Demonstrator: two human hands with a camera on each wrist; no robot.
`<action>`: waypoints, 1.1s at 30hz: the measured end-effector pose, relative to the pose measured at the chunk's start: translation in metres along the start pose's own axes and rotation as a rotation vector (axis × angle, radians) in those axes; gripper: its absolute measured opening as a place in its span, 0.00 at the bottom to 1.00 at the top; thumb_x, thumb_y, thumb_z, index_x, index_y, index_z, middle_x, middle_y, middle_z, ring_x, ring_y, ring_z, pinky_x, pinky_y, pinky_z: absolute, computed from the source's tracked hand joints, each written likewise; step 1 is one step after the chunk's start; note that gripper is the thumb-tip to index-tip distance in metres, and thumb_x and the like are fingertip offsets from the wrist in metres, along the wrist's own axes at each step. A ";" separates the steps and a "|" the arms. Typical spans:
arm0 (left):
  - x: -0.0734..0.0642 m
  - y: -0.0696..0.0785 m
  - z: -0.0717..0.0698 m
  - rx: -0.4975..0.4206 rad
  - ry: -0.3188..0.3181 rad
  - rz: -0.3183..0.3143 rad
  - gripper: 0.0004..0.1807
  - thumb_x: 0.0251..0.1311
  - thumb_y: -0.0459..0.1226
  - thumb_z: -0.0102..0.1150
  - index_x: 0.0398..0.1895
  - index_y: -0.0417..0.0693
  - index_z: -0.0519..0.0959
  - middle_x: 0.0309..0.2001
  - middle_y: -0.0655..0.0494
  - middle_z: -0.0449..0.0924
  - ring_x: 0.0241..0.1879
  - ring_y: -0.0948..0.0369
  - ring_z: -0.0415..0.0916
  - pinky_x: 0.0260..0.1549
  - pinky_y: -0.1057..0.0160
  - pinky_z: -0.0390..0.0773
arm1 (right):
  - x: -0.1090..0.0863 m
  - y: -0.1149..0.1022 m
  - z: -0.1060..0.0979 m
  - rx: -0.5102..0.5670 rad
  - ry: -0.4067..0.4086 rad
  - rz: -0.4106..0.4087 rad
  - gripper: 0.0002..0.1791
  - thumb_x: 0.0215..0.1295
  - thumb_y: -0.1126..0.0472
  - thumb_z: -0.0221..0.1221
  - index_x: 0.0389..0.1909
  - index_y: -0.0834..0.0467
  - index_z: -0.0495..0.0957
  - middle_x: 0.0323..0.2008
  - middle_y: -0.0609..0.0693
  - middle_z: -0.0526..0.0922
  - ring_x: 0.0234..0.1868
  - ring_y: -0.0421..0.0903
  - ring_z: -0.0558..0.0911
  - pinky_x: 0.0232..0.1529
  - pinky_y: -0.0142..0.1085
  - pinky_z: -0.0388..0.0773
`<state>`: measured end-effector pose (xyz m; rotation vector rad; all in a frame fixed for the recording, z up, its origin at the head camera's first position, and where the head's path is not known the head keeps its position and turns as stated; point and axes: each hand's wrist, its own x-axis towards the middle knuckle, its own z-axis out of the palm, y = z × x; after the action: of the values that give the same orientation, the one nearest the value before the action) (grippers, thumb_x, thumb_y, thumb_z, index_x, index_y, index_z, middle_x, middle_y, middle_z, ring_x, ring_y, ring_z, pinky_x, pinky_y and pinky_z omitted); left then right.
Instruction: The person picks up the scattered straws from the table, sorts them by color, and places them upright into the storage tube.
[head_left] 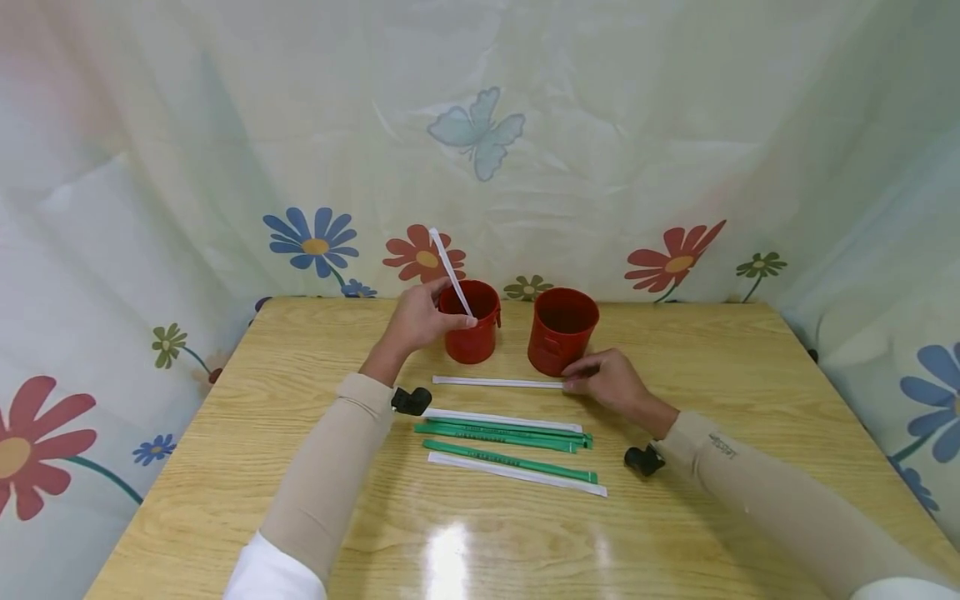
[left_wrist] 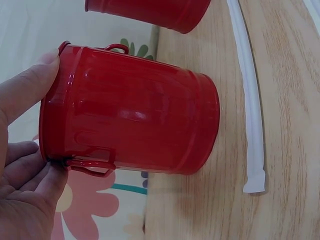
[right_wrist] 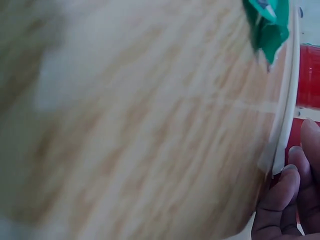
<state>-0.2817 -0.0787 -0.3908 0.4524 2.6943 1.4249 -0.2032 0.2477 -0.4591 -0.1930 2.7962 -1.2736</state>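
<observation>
My left hand (head_left: 422, 317) grips the rim of the left red bucket (left_wrist: 130, 110), with the thumb on one side and the fingers on the other near a small handle. A white paper-wrapped straw (head_left: 448, 267) slants up out of that bucket, its lower end by the thumb. My right hand (head_left: 611, 383) is low at the foot of the right red bucket (head_left: 564, 329). Its fingertips (right_wrist: 289, 175) are right at the right end of another white wrapped straw (head_left: 495, 382), lying crosswise before the buckets; I cannot tell whether they pinch it.
Nearer on the wooden table (head_left: 292, 350) lie several straws in green wrappers (head_left: 510, 461) and two in white wrappers (head_left: 517, 476), roughly parallel. A flowered curtain (head_left: 585, 167) hangs behind the table and along both sides.
</observation>
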 end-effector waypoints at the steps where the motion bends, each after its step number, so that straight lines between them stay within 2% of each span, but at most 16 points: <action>1: 0.000 0.000 0.000 -0.005 -0.003 -0.001 0.44 0.57 0.44 0.78 0.76 0.46 0.69 0.65 0.47 0.81 0.63 0.47 0.78 0.59 0.47 0.84 | 0.000 0.000 0.000 -0.012 0.000 -0.002 0.06 0.60 0.64 0.74 0.37 0.62 0.91 0.35 0.54 0.92 0.39 0.44 0.83 0.41 0.31 0.78; 4: -0.001 -0.001 0.001 -0.029 -0.013 -0.007 0.44 0.58 0.43 0.78 0.77 0.46 0.68 0.65 0.47 0.81 0.63 0.47 0.78 0.59 0.47 0.85 | 0.001 0.001 0.002 -0.035 -0.003 0.004 0.04 0.61 0.64 0.73 0.35 0.61 0.92 0.35 0.54 0.92 0.42 0.47 0.82 0.44 0.33 0.77; 11: -0.001 -0.002 -0.001 -0.034 0.003 0.032 0.42 0.57 0.42 0.78 0.75 0.45 0.71 0.62 0.46 0.83 0.62 0.46 0.78 0.56 0.47 0.86 | 0.006 -0.004 0.004 -0.075 -0.032 -0.023 0.06 0.60 0.64 0.74 0.36 0.61 0.91 0.36 0.54 0.92 0.45 0.51 0.83 0.48 0.39 0.78; 16: -0.001 0.000 0.000 -0.020 0.000 0.012 0.43 0.57 0.43 0.78 0.75 0.45 0.70 0.64 0.46 0.82 0.63 0.46 0.78 0.58 0.47 0.85 | 0.006 -0.005 0.005 -0.093 -0.051 0.008 0.05 0.60 0.64 0.74 0.35 0.61 0.91 0.37 0.54 0.92 0.48 0.52 0.82 0.52 0.41 0.76; 20: -0.001 0.002 0.000 -0.017 0.001 -0.001 0.44 0.57 0.43 0.78 0.76 0.44 0.69 0.66 0.46 0.81 0.64 0.45 0.77 0.60 0.47 0.84 | 0.005 -0.005 0.007 -0.113 -0.061 0.007 0.03 0.60 0.65 0.73 0.33 0.60 0.91 0.35 0.52 0.92 0.45 0.50 0.81 0.50 0.40 0.75; 23: -0.001 0.003 0.000 -0.015 -0.001 -0.006 0.44 0.57 0.43 0.78 0.76 0.45 0.69 0.66 0.46 0.81 0.64 0.46 0.77 0.59 0.47 0.84 | 0.005 -0.005 0.007 -0.156 -0.077 -0.033 0.02 0.61 0.66 0.72 0.30 0.60 0.90 0.32 0.51 0.89 0.40 0.48 0.79 0.45 0.38 0.75; 27: -0.001 0.004 0.001 -0.011 -0.010 -0.004 0.45 0.57 0.43 0.79 0.77 0.46 0.69 0.65 0.46 0.81 0.64 0.45 0.77 0.59 0.47 0.85 | 0.005 -0.006 0.006 -0.240 -0.117 -0.109 0.06 0.63 0.67 0.69 0.27 0.58 0.86 0.27 0.48 0.84 0.34 0.45 0.76 0.38 0.36 0.74; 33: -0.001 0.004 0.000 -0.010 -0.017 -0.014 0.44 0.58 0.43 0.78 0.77 0.45 0.68 0.67 0.44 0.80 0.65 0.43 0.76 0.60 0.46 0.84 | 0.005 -0.007 -0.001 -0.303 -0.221 -0.168 0.08 0.67 0.68 0.65 0.27 0.57 0.82 0.27 0.47 0.81 0.34 0.45 0.75 0.40 0.37 0.74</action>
<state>-0.2801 -0.0769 -0.3881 0.4419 2.6699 1.4236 -0.2073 0.2430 -0.4537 -0.5578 2.8071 -0.7864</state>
